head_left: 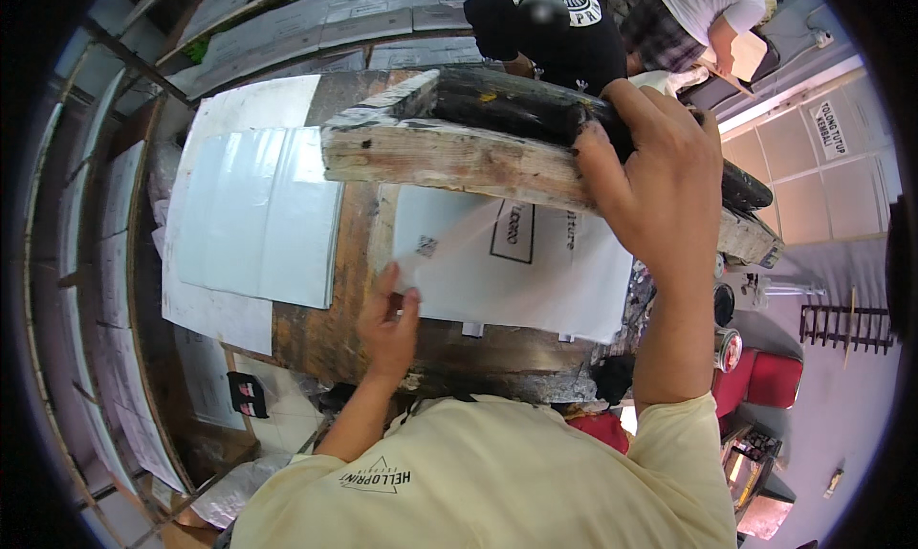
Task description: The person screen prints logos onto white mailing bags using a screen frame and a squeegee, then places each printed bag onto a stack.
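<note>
A thin, white, translucent rectangular sheet with black print (521, 286) is found at the dial's centre, laid on a stained brown wooden desk (306, 334). Light, limp, slightly slippery handling is expected, with creasing and smearing judged possible; hold is best taken at the unprinted margin near 8 o'clock.

Hands: at the sheet's 8 o'clock edge, the left hand (390, 324) is seen with fingers partly curled; whether the sheet is pinched cannot be told. At 2 o'clock, a stained, bare-and-black wooden frame (459, 157) is grasped by the right hand (665, 171), thumb against its near face. The sheet's 12 o'clock edge is overhung by the frame; stiffness and some weight are assumed.

At 9 o'clock, a flat stack of pale, glossy plastic sheets (253, 214) is noted.
</note>
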`<state>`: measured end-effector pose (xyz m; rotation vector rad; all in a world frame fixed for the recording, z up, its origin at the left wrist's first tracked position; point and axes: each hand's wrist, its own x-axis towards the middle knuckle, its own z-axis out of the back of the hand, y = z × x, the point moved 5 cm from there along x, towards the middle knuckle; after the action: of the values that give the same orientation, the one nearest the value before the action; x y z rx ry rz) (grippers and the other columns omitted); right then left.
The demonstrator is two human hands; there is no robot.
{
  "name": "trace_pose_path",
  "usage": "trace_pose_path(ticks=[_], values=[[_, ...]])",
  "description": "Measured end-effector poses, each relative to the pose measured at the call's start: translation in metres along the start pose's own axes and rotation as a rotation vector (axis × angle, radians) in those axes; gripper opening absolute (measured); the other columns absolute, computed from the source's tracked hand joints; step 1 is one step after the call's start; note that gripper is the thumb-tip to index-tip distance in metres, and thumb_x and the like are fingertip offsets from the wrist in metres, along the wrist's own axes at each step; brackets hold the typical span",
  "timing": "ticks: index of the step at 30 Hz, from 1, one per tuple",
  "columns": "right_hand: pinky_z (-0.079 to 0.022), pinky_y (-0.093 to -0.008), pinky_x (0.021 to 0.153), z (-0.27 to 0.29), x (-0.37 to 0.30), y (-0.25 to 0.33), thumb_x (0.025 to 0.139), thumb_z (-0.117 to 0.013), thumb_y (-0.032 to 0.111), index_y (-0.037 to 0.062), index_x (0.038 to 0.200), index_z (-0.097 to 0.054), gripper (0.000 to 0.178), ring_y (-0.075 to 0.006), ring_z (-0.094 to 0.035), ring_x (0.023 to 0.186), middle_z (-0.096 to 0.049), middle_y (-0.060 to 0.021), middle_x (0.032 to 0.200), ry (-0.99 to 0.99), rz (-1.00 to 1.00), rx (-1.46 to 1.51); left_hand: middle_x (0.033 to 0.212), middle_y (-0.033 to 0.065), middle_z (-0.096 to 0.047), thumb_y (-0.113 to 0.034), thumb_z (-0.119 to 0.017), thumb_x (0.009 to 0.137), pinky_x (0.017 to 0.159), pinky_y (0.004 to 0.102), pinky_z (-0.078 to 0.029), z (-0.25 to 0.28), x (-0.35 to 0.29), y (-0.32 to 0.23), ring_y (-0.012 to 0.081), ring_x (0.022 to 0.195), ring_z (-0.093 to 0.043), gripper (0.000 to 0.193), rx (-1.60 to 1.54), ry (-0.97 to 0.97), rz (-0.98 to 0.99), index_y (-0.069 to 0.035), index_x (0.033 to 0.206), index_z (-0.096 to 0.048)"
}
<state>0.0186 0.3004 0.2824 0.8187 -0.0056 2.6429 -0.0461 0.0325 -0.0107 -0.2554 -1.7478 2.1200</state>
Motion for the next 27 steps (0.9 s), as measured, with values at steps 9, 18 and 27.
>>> trace_pose_path(ticks=[9, 18, 27], values=[[-0.043, -0.0467, 0.092, -0.002, -0.015, 0.012, 0.09, -0.063, 0.029, 0.0013, 0.11, -0.068, 0.034, -0.0396, -0.063, 0.098, -0.068, -0.0198, 0.1, 0.083, -0.056, -0.073, 0.089, 0.0101, -0.071, -0.001, -0.067, 0.075, 0.061, 0.0275, -0.054, 0.204, 0.103, 0.128, 0.0119, 0.064, -0.065, 0.07, 0.113, -0.007, 0.282, -0.002, 0.144, -0.058], [-0.04, -0.0472, 0.095, -0.005, -0.035, 0.018, 0.088, -0.065, 0.03, -0.0006, 0.11, -0.07, 0.038, -0.0354, -0.064, 0.1, -0.07, -0.0179, 0.104, 0.074, -0.061, -0.085, 0.144, 0.0279, -0.056, -0.007, -0.069, 0.082, 0.116, 0.0411, -0.042, 0.352, 0.252, 0.155, 0.0362, 0.139, -0.051, 0.069, 1.048, -0.198, 0.038, -0.009, 0.149, -0.053], [-0.041, -0.0517, 0.094, -0.041, -0.117, 0.036, 0.086, -0.068, 0.036, 0.0012, 0.141, -0.053, 0.066, -0.0371, -0.06, 0.106, -0.064, -0.0195, 0.109, 0.222, -0.025, -0.148, 0.154, 0.0141, -0.048, -0.063, -0.057, 0.097, 0.12, 0.0482, -0.038, 0.04, -0.003, -0.081, 0.035, 0.14, -0.049, 0.083, -0.654, 0.625, 0.114, -0.007, 0.156, -0.038]])
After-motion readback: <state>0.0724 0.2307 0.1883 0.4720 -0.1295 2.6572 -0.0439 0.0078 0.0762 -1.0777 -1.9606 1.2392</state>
